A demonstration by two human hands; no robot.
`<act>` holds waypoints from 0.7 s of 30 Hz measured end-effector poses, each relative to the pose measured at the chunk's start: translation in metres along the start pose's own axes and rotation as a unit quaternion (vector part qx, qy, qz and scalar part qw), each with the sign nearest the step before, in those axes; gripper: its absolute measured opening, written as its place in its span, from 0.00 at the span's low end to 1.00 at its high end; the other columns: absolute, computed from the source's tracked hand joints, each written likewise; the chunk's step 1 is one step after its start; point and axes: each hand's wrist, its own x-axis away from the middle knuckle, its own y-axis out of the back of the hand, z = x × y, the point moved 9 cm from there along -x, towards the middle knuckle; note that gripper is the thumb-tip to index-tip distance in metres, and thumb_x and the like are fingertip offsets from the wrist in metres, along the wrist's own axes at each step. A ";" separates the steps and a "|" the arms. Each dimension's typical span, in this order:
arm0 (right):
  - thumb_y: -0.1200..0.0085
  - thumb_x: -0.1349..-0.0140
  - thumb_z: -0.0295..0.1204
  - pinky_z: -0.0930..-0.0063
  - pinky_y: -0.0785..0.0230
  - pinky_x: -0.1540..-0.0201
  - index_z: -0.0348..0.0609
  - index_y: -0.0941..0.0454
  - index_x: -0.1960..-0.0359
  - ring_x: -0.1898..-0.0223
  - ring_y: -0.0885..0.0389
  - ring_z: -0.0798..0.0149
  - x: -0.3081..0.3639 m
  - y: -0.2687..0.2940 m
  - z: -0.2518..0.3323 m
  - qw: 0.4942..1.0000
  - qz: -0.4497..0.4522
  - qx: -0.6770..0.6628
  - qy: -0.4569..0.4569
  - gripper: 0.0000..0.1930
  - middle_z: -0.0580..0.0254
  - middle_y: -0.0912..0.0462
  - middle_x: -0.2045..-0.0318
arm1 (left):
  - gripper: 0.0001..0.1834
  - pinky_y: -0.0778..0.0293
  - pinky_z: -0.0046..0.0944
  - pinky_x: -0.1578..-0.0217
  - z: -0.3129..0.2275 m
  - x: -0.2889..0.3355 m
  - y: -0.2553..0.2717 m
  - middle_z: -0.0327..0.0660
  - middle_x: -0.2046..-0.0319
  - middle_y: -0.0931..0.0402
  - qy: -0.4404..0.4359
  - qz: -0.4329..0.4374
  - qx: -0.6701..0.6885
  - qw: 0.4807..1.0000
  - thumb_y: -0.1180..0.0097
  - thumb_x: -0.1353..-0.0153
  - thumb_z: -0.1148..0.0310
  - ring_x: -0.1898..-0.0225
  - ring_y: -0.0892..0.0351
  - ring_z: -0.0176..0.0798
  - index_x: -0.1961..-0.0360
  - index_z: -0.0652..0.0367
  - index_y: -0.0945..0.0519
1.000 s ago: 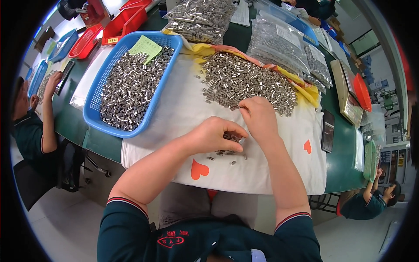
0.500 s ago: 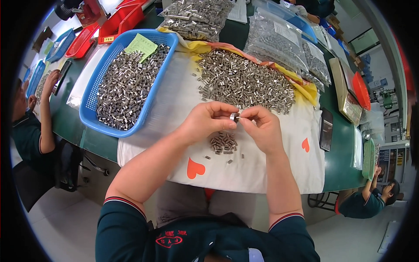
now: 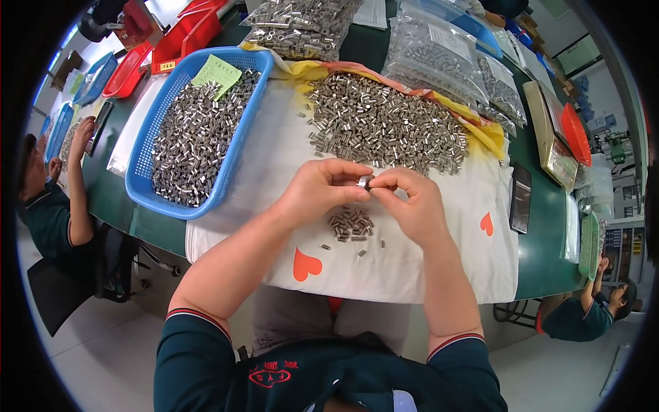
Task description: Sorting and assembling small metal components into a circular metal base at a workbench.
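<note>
My left hand [image 3: 317, 187] pinches a small, round, shiny metal ring [image 3: 364, 181] between thumb and fingertips. Thumb and forefinger of my right hand [image 3: 413, 204] are pressed together at the ring's right side; whatever they hold is hidden by the fingertips. Both hands are above a white cloth [image 3: 384, 278] with red hearts. Just below them lies a small heap of short metal cylinders [image 3: 351, 225], with a few loose ones beside it. A far bigger pile of similar cylinders [image 3: 388, 123] spreads beyond my hands.
At left stands a blue basket [image 3: 165, 207] full of metal cylinders with a green paper on top. Bagged metal parts [image 3: 436, 62] lie behind the big pile. A dark phone [image 3: 520, 199] rests at right. Other people sit at both sides, near red trays [image 3: 127, 72] and a green basket [image 3: 588, 247].
My right fingertips have closed in on the ring, and the thin silvery piece that showed between them is now hidden. The view has shifted slightly; the heaps look the same.
</note>
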 end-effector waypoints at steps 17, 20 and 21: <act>0.47 0.53 0.27 0.65 0.34 0.65 0.42 0.24 0.78 0.69 0.26 0.57 -0.033 -0.023 -0.019 0.933 0.022 0.358 0.025 0.03 0.58 0.25 0.76 | 0.18 0.30 0.27 0.68 -0.005 0.010 -0.026 0.34 0.73 0.24 -0.013 0.120 -0.178 0.977 0.34 0.56 0.69 0.72 0.29 0.24 0.62 0.59 0.21; 0.48 0.52 0.26 0.66 0.34 0.66 0.41 0.25 0.78 0.70 0.26 0.57 -0.026 -0.024 -0.009 0.927 0.041 0.368 0.052 0.03 0.58 0.24 0.76 | 0.18 0.30 0.25 0.66 -0.004 0.009 -0.024 0.34 0.70 0.24 -0.014 0.116 -0.132 0.984 0.36 0.55 0.74 0.69 0.28 0.24 0.60 0.61 0.22; 0.48 0.52 0.26 0.66 0.34 0.66 0.41 0.25 0.78 0.70 0.26 0.57 -0.023 -0.022 -0.006 0.927 0.041 0.369 0.052 0.03 0.58 0.24 0.76 | 0.17 0.29 0.26 0.65 -0.003 0.008 -0.023 0.34 0.69 0.24 -0.013 0.117 -0.085 0.989 0.37 0.53 0.76 0.68 0.27 0.24 0.59 0.62 0.23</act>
